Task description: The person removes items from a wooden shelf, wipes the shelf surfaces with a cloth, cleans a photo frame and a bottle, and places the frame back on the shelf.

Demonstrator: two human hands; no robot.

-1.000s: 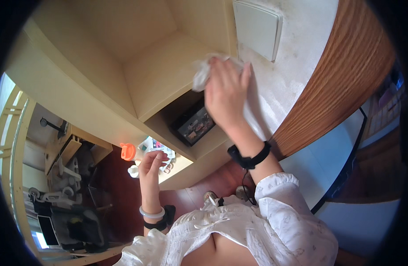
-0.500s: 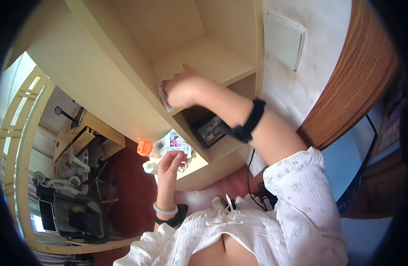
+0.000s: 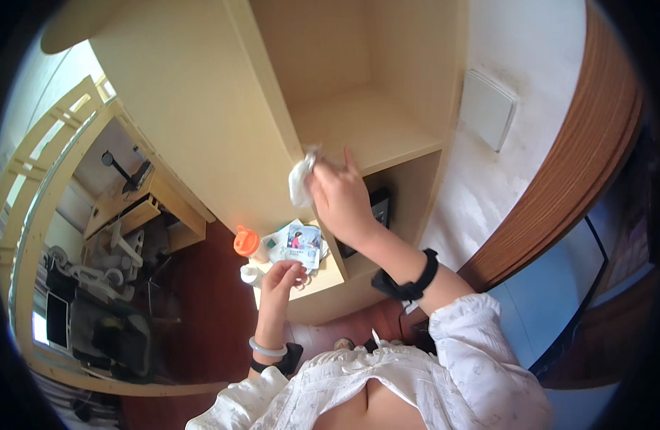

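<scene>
Partly inside right hand (image 3: 340, 203), white cloth (image 3: 299, 184), bunched, bulging out leftward

Head-worn fisheye view — wide, upright, facing down, close to a cabinet (image 3: 186, 107)

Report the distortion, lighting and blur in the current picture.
Head view: the brown wooden edge bows, as fisheye lenses make straight edges do; head view: the lower compartment is darker than the upper compartment; head view: the white cloth in the right hand looks slightly soft.
</scene>
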